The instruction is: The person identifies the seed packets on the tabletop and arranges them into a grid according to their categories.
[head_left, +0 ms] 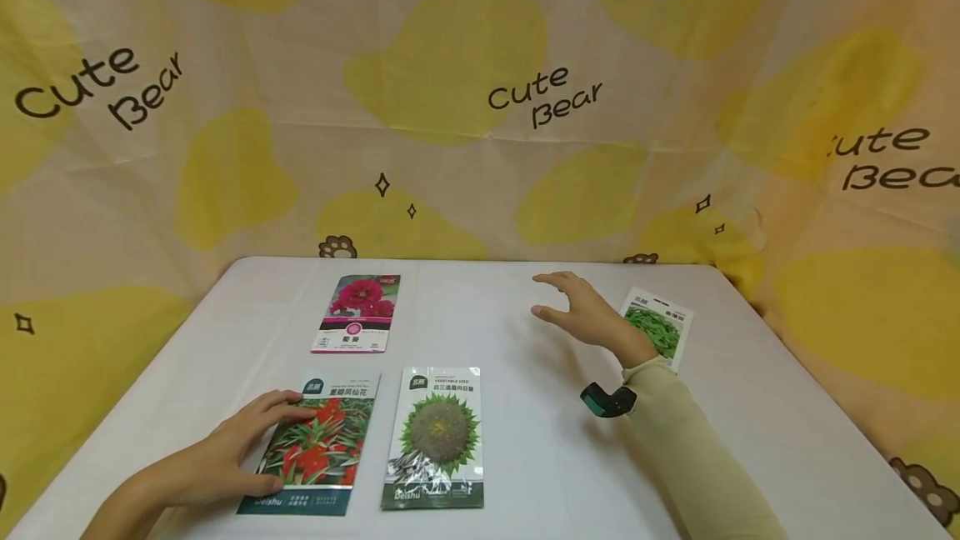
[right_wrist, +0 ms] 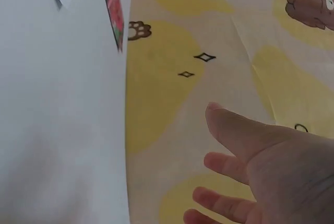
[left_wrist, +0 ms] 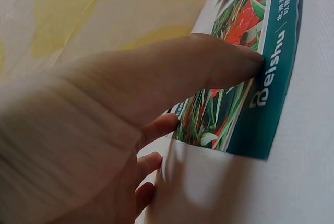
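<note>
My left hand [head_left: 213,457] rests on the left side of a seed packet with red flowers [head_left: 322,448], which lies flat on the table. In the left wrist view its thumb [left_wrist: 224,63] lies over the packet's green lower band, and the other fingers are at the packet's side edge. My right hand [head_left: 592,319] hangs above the table with fingers spread and holds nothing. Partly behind the right wrist lies a packet with green leaves [head_left: 660,327]. A sunflower seed packet [head_left: 438,432] lies right of the red-flower one.
A packet with pink flowers [head_left: 358,315] lies farther back on the left of the white table [head_left: 480,298]. Behind the table hangs a yellow-patterned cloth [head_left: 450,57]. A dark band [head_left: 607,400] sits at the right wrist.
</note>
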{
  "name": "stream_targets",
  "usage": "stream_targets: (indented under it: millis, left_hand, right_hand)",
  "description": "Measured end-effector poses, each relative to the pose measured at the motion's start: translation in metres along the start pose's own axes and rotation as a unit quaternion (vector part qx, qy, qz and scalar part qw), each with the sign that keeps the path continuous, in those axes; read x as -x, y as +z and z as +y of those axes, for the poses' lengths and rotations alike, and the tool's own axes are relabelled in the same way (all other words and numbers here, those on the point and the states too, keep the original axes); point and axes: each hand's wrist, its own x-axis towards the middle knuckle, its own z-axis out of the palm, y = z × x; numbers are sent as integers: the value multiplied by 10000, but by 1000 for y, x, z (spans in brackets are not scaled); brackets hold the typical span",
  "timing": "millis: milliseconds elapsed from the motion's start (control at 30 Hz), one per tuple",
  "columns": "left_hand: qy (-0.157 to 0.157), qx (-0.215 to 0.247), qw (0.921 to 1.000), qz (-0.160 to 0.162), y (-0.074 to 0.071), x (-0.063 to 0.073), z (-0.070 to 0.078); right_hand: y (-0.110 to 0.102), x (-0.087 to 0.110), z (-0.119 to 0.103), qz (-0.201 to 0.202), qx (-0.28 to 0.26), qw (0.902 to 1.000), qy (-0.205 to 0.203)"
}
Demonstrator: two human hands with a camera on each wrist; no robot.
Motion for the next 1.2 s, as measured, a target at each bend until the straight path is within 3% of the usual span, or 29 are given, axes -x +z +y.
stream_targets:
  millis: [200,433,767,933,1200]
  left_hand:
    - [14,46,10000,-13,1,-1,0]
    - [-59,71,10000,-21,0,-1,0]
    - [-114,99,9999,-75,0,-1,1]
    - [-131,141,9998,-88,0,-2,1]
    - [-43,92,9999,-23,0,-1,1]
  right_hand:
    - [-23,10,27,6,83,9986,513]
    - [-44,19,57,-365,122,9939,1036]
    - [-51,34,96,-710,325,9759,2038]
    - [-53,38,110,-802,629,9683,2281]
    - [-52,41,118,-852,548,9673,2326]
